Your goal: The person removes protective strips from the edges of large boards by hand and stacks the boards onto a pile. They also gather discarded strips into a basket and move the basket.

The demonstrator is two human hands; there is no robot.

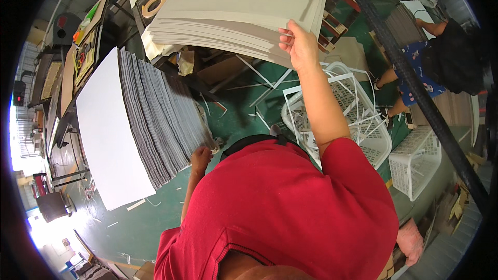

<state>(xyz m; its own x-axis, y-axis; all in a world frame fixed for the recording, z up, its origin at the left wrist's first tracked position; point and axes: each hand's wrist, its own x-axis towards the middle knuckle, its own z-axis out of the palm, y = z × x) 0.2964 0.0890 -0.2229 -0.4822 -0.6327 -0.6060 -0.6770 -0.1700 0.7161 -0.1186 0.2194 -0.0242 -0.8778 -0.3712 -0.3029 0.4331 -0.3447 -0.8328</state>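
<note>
My right hand (300, 45) is raised at the near edge of a thick stack of pale grey boards (233, 0). Its fingers are loosely bent and apart, all showing in front of the boards, with no sheet between them. The front edges of the stacked boards fan out slightly. Low on my left, my left hand (201, 159) hangs beside the near right corner of a second tall stack (155, 114), grey-edged with a white top sheet (106, 135). Its fingers curl loosely around nothing visible.
White plastic baskets (384, 145) (415, 163) stand on the right, one full of white strips. A dark bar (415, 88) crosses the right side. Another person (430, 67) is at the far right; someone's hand (410, 242) shows lower right. A tape roll (154, 5) lies beside the boards.
</note>
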